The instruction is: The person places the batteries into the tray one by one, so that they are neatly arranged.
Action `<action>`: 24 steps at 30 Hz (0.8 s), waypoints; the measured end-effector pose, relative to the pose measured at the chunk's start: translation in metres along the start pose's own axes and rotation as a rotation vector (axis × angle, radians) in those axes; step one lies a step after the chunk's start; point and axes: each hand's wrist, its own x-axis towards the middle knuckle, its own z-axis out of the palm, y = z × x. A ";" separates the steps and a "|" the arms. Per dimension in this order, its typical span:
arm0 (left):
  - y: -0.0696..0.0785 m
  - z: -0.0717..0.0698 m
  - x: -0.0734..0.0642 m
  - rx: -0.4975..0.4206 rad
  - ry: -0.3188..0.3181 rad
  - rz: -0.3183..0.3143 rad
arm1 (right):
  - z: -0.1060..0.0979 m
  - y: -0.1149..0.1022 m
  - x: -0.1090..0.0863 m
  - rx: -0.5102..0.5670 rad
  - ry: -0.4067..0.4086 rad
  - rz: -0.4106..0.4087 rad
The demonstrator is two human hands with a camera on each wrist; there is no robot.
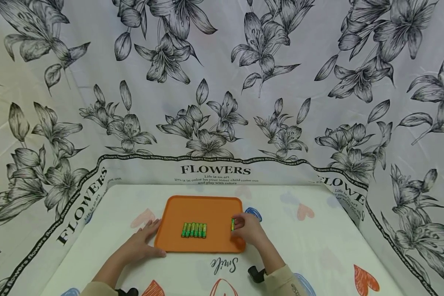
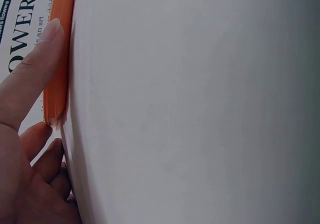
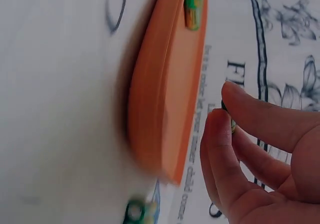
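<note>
An orange tray [image 1: 199, 242] lies on the table. Several green-and-yellow batteries [image 1: 194, 230] stand side by side in a row on it, left of its middle. My left hand [image 1: 138, 244] rests against the tray's near left corner, and in the left wrist view its thumb [image 2: 35, 68] lies along the orange rim with the fingers spread beside the corner. Over the tray's right side, my right hand [image 1: 249, 228] pinches one battery [image 1: 233, 224] between thumb and fingertips. The right wrist view shows only a sliver of that battery [image 3: 233, 126].
A blurred green object [image 3: 136, 210] sits near the tray's end in the right wrist view; its kind is unclear. The white tablecloth [image 1: 281, 246] bears printed hearts and lettering. A flowered curtain [image 1: 222, 123] rises behind the table and at both sides.
</note>
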 end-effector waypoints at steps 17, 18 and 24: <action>0.001 -0.001 0.000 -0.005 -0.008 0.012 | 0.065 -0.023 0.020 -0.024 -0.010 -0.015; 0.000 -0.001 0.000 -0.002 -0.010 0.013 | 0.067 -0.023 0.020 -0.034 -0.009 -0.012; 0.000 -0.001 -0.001 -0.003 -0.009 0.017 | 0.075 -0.026 0.019 -0.056 -0.008 -0.001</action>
